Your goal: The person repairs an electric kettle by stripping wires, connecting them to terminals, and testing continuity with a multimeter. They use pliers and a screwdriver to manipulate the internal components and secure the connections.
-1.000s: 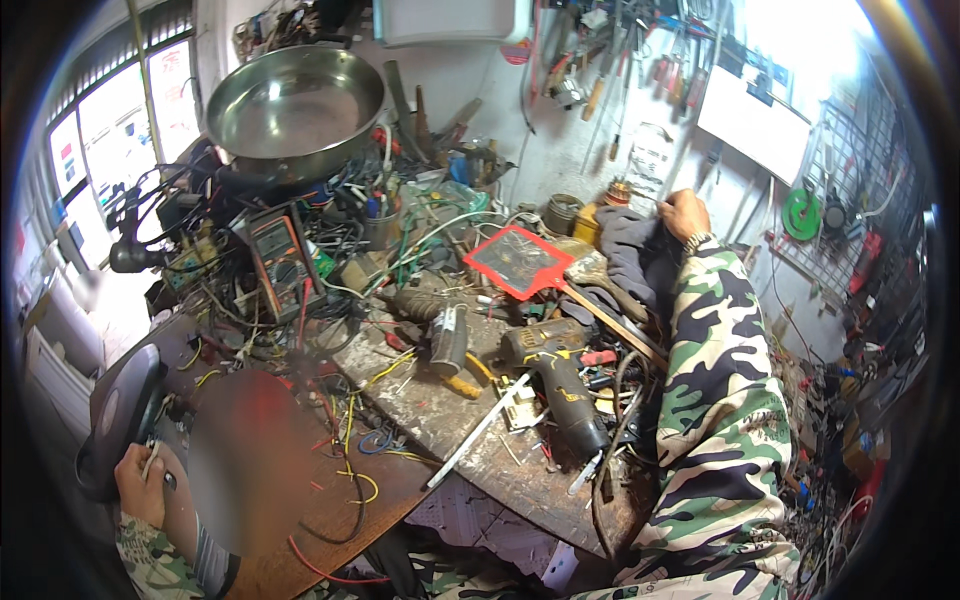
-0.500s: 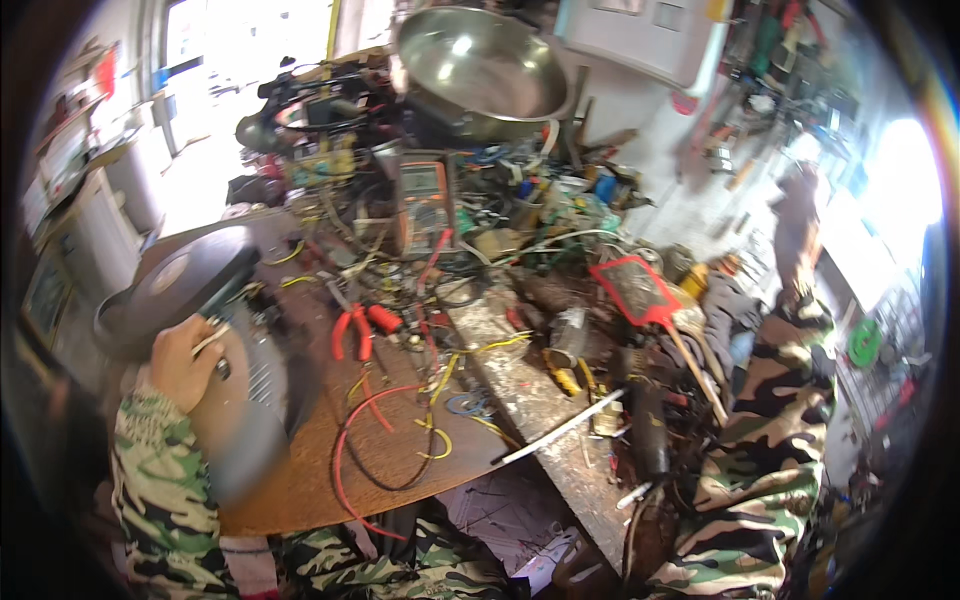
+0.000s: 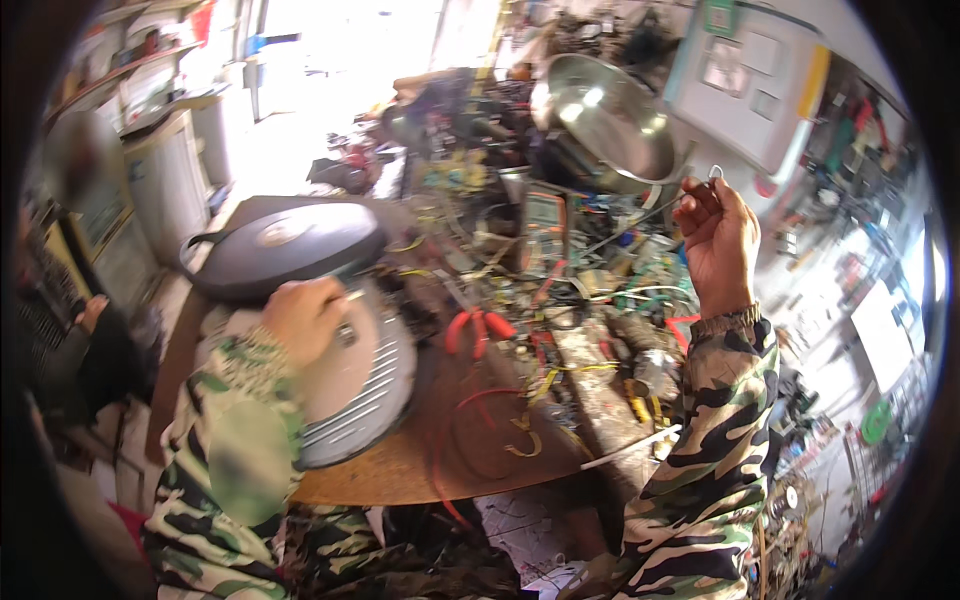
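Our left hand [image 3: 305, 318], grip unclear, touches the opened appliance [image 3: 385, 385] near the left edge of the surface [image 3: 400, 480]; our right hand [image 3: 722, 235] pinches a thin rod [image 3: 634, 225]. We seem to be readying it; next calls for steadiness.

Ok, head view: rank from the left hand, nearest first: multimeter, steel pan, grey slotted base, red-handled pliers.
From the left hand:
1. Grey slotted base: right at the hand, extending below it in view.
2. Red-handled pliers: to its right.
3. Multimeter: farther right and back.
4. Steel pan: behind the multimeter, toward the wall.
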{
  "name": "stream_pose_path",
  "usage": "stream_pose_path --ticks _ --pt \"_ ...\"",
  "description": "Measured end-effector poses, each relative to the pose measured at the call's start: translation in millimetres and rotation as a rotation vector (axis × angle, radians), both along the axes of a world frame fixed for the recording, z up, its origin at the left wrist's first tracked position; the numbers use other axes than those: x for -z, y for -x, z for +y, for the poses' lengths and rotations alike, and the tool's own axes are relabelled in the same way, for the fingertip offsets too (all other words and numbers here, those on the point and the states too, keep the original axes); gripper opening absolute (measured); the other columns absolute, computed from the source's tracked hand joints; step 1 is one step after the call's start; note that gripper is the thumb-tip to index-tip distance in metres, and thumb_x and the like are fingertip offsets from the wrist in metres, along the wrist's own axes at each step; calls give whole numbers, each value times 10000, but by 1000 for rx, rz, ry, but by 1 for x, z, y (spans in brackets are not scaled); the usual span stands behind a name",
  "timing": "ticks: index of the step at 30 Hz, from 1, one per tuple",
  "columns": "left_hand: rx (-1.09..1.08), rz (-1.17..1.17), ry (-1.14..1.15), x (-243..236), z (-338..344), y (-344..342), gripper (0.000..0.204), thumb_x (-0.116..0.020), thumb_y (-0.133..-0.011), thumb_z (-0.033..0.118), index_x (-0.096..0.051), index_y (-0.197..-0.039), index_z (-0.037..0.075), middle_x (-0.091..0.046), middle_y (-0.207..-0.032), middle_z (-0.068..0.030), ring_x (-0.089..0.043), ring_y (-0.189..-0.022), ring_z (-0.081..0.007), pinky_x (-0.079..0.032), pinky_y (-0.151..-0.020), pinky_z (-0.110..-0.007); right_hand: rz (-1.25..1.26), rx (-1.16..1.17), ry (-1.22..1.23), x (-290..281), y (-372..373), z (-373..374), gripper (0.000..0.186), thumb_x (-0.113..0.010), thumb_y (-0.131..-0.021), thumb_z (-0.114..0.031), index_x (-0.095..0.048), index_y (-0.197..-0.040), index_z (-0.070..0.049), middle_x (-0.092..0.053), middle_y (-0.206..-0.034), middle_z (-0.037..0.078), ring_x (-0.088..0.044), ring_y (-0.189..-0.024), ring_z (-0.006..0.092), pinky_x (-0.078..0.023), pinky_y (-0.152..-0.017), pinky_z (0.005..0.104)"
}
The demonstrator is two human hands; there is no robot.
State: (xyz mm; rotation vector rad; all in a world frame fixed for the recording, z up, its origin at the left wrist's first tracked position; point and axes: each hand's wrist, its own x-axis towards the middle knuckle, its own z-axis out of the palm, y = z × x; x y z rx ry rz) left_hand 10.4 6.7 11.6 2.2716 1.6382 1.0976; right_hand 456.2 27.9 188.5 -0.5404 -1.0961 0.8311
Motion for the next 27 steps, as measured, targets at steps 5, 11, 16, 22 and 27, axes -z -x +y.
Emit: stream_pose_path --ticks 5,11,16,22,27 --pt "102 -224 288 4 14 2 244 -605 -944 208 -720 -1030 11 -734 -846 -176 -729 -795 -323 -553 -751 -433 159 -182 125 76 78 56 152 -544 -1023 -131 -618 -1035 1 -716 -949 180 -678 -773 239 -607 -710 391" --pt "336 -597 594 10 19 23 283 -502 -1010 57 -643 -1223 -65 -646 -818 -47 -525 -654 -90 -452 -611 -254 438 -374 422 174 159 117 165 -471 -1053 -136 -586 -1021 -23 -641 -855 119 -563 -665 192 -501 -620 357" --pt "353 -637 679 5 14 24 309 -510 -1028 67 -602 -1291 -67 -615 -875 -31 -471 -676 -51 -391 -592 -200 518 -226 510 220 163 137 189 -432 -1068 -141 -564 -1026 -12 -627 -863 123 -560 -671 190 -509 -623 365" --pt "290 -598 677 -3 7 19 312 -526 -1023 89 -604 -1278 -73 -644 -939 -50 -488 -682 -46 -407 -589 -192 528 -255 573 233 172 135 169 -459 -1055 -114 -563 -1024 16 -663 -904 162 -613 -697 226 -555 -638 393" --pt "287 -590 685 -4 10 17 308 -527 -1032 91 -600 -1277 -79 -651 -952 -68 -495 -680 -51 -423 -597 -195 543 -264 586 241 176 137 174 -457 -1061 -121 -560 -1038 18 -663 -888 163 -618 -678 224 -560 -615 382"
